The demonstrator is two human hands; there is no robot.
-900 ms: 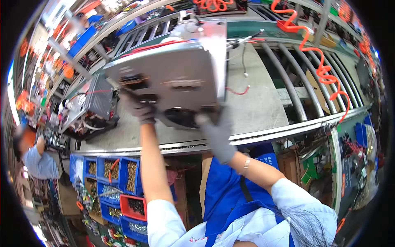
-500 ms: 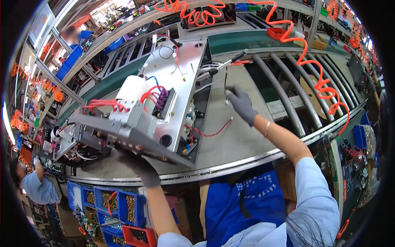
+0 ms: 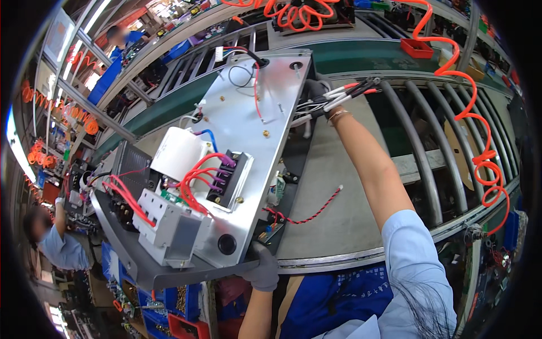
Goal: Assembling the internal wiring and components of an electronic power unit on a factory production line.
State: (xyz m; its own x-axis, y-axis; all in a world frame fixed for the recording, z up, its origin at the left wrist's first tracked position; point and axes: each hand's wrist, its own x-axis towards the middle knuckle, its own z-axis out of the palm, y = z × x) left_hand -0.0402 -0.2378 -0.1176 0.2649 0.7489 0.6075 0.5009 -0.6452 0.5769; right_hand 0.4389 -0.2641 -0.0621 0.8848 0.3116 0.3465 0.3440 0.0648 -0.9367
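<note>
Holding the near corner of the dark end panel (image 3: 152,272), the left hand (image 3: 262,270) is wrapping its grey glove about that end, the finger curl partly hiding behind it. The right hand (image 3: 319,96) is reaching to the far part of the unit's right side, just beside a bundle of white, black and red-tipped wires (image 3: 349,92); its fingers are disappearing behind the plate and the wires, so one cannot tell how tightly they are closing, or on what.

Between the hands, the unit's silvery metal plate (image 3: 257,121) is slanting across the workbench (image 3: 333,234), its panelled end jutting over the front edge. Riding on the plate are a white cylinder (image 3: 179,153), a black terminal block (image 3: 230,183) with looping red leads, and a pale grey boxy module (image 3: 169,229) (it is standing right against the panel). A twisted red-and-black wire (image 3: 315,214) is trailing onto the bench.

Farther out, metal rollers (image 3: 415,144) are running along the right, a coiled orange hose (image 3: 467,107) is dangling above them, and a second dark unit (image 3: 131,165) is sitting to the left, near a co-worker (image 3: 61,244) in light blue.
</note>
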